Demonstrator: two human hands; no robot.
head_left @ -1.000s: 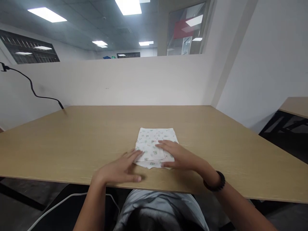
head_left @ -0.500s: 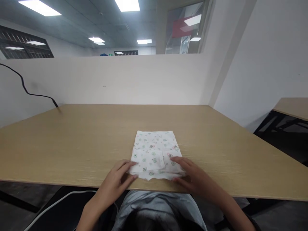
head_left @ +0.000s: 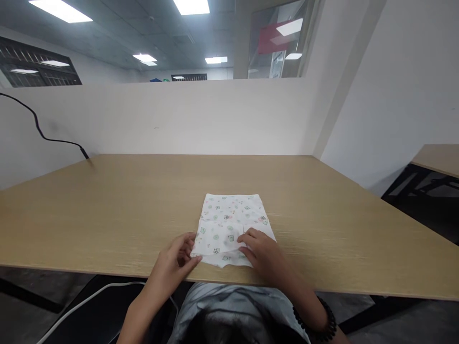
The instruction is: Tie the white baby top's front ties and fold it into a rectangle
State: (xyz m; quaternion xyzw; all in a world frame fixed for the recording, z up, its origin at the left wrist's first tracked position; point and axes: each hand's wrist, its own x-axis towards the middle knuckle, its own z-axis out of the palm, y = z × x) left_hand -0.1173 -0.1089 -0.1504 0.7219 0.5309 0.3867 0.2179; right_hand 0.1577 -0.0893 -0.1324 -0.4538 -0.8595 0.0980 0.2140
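A white cloth (head_left: 233, 208) printed with small green and pink figures lies folded flat near the desk's front edge. A smaller folded layer covers its lower left part. At the cloth's left edge, my left hand (head_left: 175, 260) has curved fingers beside the fabric. Its thumb tip touches the lower left corner, apart from the fingers. My right hand (head_left: 263, 253) rests over the lower right of the cloth. Its thumb and index finger pinch the right edge of the smaller layer, and the hand hides the lower right corner.
The wooden desk (head_left: 125, 205) meets a white partition (head_left: 201, 117) at the back and a white wall at the right. A black cable (head_left: 57, 140) hangs down to the desk's back left. A white cable (head_left: 96, 291) runs below the front edge. Another table (head_left: 439, 157) stands far right.
My right hand has moved left from the cloth's right edge onto the smaller layer, its fingers closing there. My left hand's fingers have drawn back slightly to the cloth's left edge.
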